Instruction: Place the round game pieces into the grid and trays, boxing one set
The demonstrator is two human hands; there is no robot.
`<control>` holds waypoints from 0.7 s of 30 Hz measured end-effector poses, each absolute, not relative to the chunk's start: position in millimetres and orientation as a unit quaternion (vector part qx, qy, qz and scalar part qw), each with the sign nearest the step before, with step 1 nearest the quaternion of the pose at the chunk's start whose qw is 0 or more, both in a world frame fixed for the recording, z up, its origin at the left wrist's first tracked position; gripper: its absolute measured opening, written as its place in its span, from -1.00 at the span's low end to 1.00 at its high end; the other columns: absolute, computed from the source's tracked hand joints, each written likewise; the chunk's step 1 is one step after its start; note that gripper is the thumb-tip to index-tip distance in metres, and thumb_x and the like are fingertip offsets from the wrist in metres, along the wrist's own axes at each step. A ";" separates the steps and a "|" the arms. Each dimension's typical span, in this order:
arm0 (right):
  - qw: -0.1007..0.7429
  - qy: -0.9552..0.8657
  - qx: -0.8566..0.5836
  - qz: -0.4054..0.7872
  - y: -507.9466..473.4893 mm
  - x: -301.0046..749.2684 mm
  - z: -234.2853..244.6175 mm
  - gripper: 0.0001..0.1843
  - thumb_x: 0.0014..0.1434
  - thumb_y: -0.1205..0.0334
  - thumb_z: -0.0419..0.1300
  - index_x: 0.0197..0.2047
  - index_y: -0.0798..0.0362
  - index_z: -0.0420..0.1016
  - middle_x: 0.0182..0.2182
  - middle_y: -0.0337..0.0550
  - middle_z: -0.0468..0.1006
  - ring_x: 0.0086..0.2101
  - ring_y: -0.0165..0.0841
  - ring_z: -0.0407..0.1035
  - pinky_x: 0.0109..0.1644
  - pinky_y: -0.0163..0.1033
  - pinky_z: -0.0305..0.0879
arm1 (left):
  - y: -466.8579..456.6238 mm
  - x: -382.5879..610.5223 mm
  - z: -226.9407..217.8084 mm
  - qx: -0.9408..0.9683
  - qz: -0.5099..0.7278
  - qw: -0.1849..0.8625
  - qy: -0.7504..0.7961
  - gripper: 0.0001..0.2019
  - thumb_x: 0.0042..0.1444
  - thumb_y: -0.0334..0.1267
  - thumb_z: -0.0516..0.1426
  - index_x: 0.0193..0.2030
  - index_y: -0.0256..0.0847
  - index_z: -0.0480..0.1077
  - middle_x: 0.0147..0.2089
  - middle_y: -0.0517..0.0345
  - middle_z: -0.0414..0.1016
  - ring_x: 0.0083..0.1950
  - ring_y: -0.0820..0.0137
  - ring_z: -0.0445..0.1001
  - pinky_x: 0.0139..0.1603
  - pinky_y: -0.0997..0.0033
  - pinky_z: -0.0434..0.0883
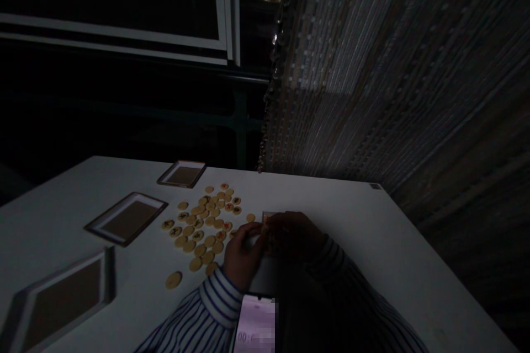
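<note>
Head view: at the left we see three shallow trays (132, 219), set apart along the bench (331, 198), perhaps so that each stays reachable. Right of them lie round pieces (198, 223) in a loose spread, some showing red or black marks. At lower centre, our left hand (243, 253) curls its fingers just beside the right hand (297, 234), together over a partly hidden tray (268, 213), seemingly steadying something; shadow keeps us from telling whether either grips.
</note>
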State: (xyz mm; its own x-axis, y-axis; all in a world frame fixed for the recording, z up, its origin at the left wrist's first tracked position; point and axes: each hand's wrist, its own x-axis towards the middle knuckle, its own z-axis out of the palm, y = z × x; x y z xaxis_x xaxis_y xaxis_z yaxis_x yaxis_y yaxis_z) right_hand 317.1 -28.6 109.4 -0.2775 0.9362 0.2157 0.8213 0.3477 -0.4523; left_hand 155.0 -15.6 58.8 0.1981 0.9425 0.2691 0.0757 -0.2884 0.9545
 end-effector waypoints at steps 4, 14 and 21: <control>0.239 -0.797 -0.544 0.106 -29.0 316.2 110.4 -0.80 0.07 0.25 0.10 -0.24 0.05 0.48 -0.36 -0.12 0.55 -0.37 -0.36 0.42 -0.30 -0.31 0.30 | -12.6 154.2 61.5 0.563 0.492 0.522 0.411 -0.81 -0.10 -0.22 0.16 -0.30 -0.21 0.39 -0.31 0.07 0.52 -0.26 0.36 0.49 -0.23 0.42 0.41; 0.218 -0.810 -0.539 0.079 -28.3 310.4 109.9 -0.80 0.12 0.27 0.06 -0.25 0.03 0.50 -0.37 -0.12 0.55 -0.38 -0.38 0.41 -0.31 -0.33 0.27 | -8.8 154.9 67.6 0.484 0.488 0.586 0.430 -0.76 -0.25 -0.20 0.25 -0.41 -0.27 0.41 -0.43 0.09 0.53 -0.34 0.37 0.49 -0.25 0.40 0.41; 0.224 -0.793 -0.563 0.064 -26.8 313.1 103.3 -0.81 0.08 0.25 0.09 -0.23 0.02 0.48 -0.37 -0.13 0.55 -0.39 -0.39 0.40 -0.33 -0.35 0.26 | -7.3 153.2 65.5 0.439 0.508 0.600 0.435 -0.72 -0.27 -0.19 0.27 -0.40 -0.29 0.39 -0.44 0.10 0.52 -0.35 0.41 0.48 -0.27 0.45 0.39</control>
State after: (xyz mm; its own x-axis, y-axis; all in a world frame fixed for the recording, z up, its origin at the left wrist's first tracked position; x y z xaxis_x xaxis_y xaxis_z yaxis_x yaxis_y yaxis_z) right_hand 313.1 -26.8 103.3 -0.2657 0.9217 0.2826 0.8645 0.3575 -0.3532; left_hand 153.2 -7.3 65.5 0.1042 0.9916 -0.0761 -0.2284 0.0983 0.9686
